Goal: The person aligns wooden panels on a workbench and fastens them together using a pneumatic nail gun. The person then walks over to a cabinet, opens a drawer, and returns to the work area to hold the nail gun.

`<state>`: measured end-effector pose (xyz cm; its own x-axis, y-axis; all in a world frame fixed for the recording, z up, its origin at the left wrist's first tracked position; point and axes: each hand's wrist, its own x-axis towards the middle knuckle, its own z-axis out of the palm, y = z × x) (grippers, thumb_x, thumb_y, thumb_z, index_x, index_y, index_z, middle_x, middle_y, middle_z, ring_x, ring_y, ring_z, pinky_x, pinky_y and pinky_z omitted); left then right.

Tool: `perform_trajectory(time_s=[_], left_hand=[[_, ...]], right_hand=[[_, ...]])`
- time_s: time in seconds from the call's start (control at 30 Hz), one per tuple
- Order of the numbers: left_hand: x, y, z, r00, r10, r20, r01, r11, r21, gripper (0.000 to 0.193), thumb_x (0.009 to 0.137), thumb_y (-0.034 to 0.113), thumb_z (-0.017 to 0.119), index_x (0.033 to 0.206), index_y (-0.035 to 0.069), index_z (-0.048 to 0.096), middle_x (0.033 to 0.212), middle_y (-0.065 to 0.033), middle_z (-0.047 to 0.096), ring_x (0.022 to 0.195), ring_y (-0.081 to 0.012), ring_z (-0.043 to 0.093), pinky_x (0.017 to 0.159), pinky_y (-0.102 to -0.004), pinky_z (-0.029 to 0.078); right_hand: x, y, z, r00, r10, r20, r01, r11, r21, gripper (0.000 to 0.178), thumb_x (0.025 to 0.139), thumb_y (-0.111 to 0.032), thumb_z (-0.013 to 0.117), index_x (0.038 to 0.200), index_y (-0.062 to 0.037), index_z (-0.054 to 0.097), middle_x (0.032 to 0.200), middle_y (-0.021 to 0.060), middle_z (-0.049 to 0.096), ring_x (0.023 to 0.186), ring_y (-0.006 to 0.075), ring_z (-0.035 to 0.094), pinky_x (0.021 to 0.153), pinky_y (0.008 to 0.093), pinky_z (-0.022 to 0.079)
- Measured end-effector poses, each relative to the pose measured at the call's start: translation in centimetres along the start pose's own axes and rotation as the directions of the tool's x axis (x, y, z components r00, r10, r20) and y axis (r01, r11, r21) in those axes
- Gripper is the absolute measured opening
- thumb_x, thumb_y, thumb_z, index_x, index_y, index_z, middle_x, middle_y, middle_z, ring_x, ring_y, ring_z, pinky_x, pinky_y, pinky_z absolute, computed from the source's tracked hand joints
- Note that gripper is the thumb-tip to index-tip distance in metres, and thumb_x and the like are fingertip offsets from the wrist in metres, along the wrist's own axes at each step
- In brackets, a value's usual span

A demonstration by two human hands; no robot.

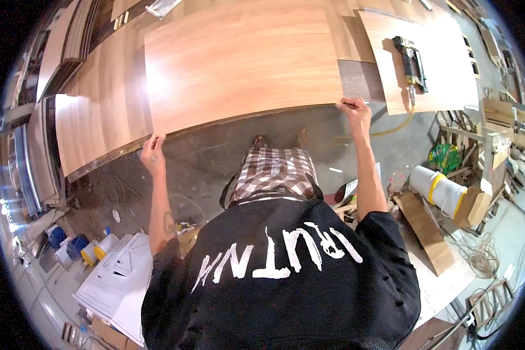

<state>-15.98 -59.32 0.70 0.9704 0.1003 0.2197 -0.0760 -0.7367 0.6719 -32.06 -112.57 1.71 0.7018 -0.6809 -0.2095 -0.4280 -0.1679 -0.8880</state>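
A thin, light wood-grain panel (245, 61) lies across the worktable in front of me, its near edge toward my body. My left hand (153, 156) has its fingers closed at the near left corner of this panel. At the near right corner, the fingers of my right hand (357, 115) pinch the edge. Beneath the panel, larger wood-grain sheets (102, 119) show on the left. On a separate light board (391, 87) to the right rests a black nail gun (411, 64), out of reach of both hands' grip.
A yellow air hose (399, 125) hangs from the nail gun toward the floor. Stacked boards (70, 41) stand at the far left. White buckets (437, 186) and wood offcuts (424, 230) lie at the right. White panels (114, 280) sit behind me on the left.
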Motion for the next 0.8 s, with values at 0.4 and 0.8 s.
perform_trajectory(time_s=[0.4, 0.8], left_hand=[[-1.1, 0.6, 1.1, 0.989, 0.081, -0.124, -0.06, 0.985, 0.163, 0.029, 0.081, 0.019, 0.071, 0.1, -0.003, 0.067, 0.089, -0.0153, 0.067, 0.077, -0.0258, 0.065, 0.069, -0.0326, 0.049], [-1.7, 15.1, 6.6, 0.971, 0.163, 0.174, -0.181, 0.979, 0.097, 0.04, 0.086, 0.019, 0.059, 0.116, -0.006, 0.051, 0.117, -0.0256, 0.052, 0.113, -0.0405, 0.047, 0.099, -0.0461, 0.037]], right_hand=[[-1.0, 2.8, 2.5, 0.905, -0.352, -0.238, 0.297, 0.925, -0.236, 0.017, 0.073, -0.006, 0.074, 0.089, -0.0006, 0.069, 0.082, 0.0083, 0.061, 0.071, 0.019, 0.061, 0.067, 0.0292, 0.049], [-2.1, 1.4, 1.8, 0.895, -0.363, -0.259, 0.291, 0.915, -0.279, 0.017, 0.071, -0.008, 0.074, 0.086, -0.0029, 0.07, 0.083, 0.0082, 0.065, 0.075, 0.021, 0.063, 0.068, 0.0302, 0.05]])
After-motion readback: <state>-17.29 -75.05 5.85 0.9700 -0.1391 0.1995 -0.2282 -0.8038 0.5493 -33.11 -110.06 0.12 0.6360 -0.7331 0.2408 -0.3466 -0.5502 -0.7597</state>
